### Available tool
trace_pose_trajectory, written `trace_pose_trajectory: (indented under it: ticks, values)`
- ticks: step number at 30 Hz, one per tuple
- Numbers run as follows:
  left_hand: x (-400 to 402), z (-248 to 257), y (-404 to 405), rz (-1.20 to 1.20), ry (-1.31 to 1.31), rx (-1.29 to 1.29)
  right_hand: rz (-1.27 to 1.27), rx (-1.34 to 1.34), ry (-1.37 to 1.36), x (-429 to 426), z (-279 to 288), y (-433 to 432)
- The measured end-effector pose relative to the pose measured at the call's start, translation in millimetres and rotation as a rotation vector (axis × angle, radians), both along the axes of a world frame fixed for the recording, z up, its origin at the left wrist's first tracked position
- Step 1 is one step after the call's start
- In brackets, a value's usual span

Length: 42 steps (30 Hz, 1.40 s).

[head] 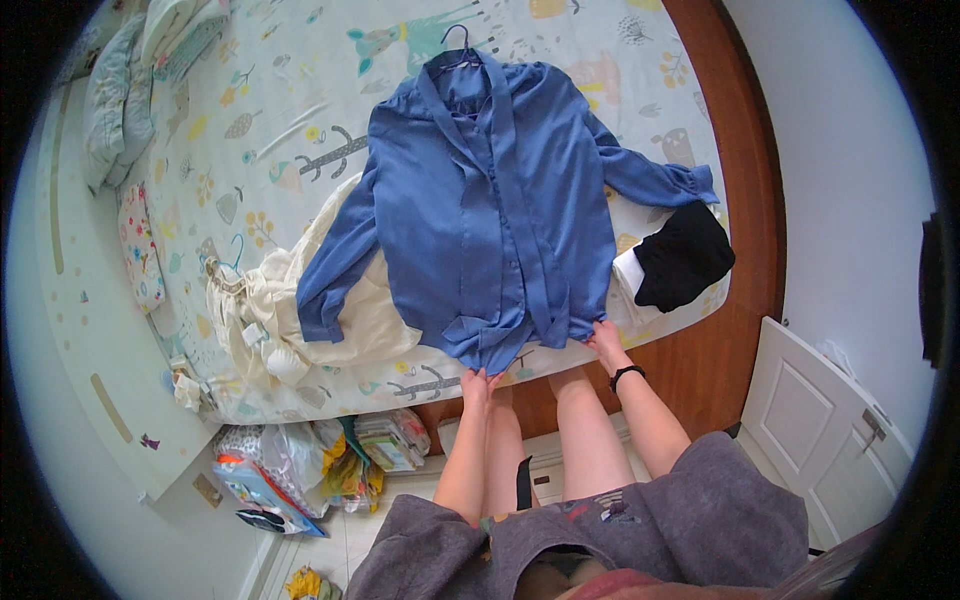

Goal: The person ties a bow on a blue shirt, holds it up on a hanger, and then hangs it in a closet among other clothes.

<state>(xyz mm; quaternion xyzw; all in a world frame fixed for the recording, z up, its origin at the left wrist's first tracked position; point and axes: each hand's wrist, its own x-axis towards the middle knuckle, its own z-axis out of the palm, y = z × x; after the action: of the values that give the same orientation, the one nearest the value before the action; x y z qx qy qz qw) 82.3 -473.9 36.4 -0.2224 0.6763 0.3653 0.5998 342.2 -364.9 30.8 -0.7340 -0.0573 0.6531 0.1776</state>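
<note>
A blue long-sleeved blouse (pixel 431 225) with a neck tie lies front up on the bed, its collar pointing away from me. A dark hanger (pixel 456 34) sits inside the collar, its hook showing above. My left hand (pixel 475 388) pinches the bottom hem left of the middle, at the mattress edge. At the hem's right corner, my right hand (pixel 606 341) grips the fabric, a black band on its wrist. The blouse's left-lying sleeve overlaps a cream garment (pixel 367 322), which has a light blue hanger (pixel 238 251) at its upper end.
Folded black cloth (pixel 686 255) lies on white cloth (pixel 628 271) at the right. Folded bedding (pixel 120 112) and a small floral pillow (pixel 141 247) are at the far left. Bags (pixel 300 465) and books (pixel 390 442) stand below the bed (pixel 247 142). A white door (pixel 817 420) is at right.
</note>
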Motion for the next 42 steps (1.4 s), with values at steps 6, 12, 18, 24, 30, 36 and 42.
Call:
trace_pose_trajectory:
  ticks: [6,12,18,24,30,36,42]
  values:
    - [-10.1,-3.8,-27.8,-0.052,-0.053,-0.015,0.004,-0.024,0.009,14.5,9.2,-8.5]
    - [-49.5,-15.1,-0.2,0.469,-0.122,0.184,-0.494,-0.002,0.093,23.2,9.2,8.8]
    - [-62.5,2.1,-18.9,0.383,0.113,0.093,-0.538,0.108,-0.272,37.4,18.5,-17.3]
    - [-60.8,4.1,-6.2,-0.068,0.196,-0.116,0.091,0.071,-0.801,57.4,-9.5,-4.3]
    - [-87.2,34.3,85.8,-0.598,1.028,0.136,0.224,0.182,-0.282,-25.0,28.8,99.2]
    - [-75.9,35.9,269.7,-0.477,0.831,0.642,0.341,0.668,-0.175,-107.4,-3.1,246.0]
    - [-70.9,-50.0,389.5,-0.338,0.913,0.571,0.426,0.794,-0.385,-170.7,-28.8,342.4]
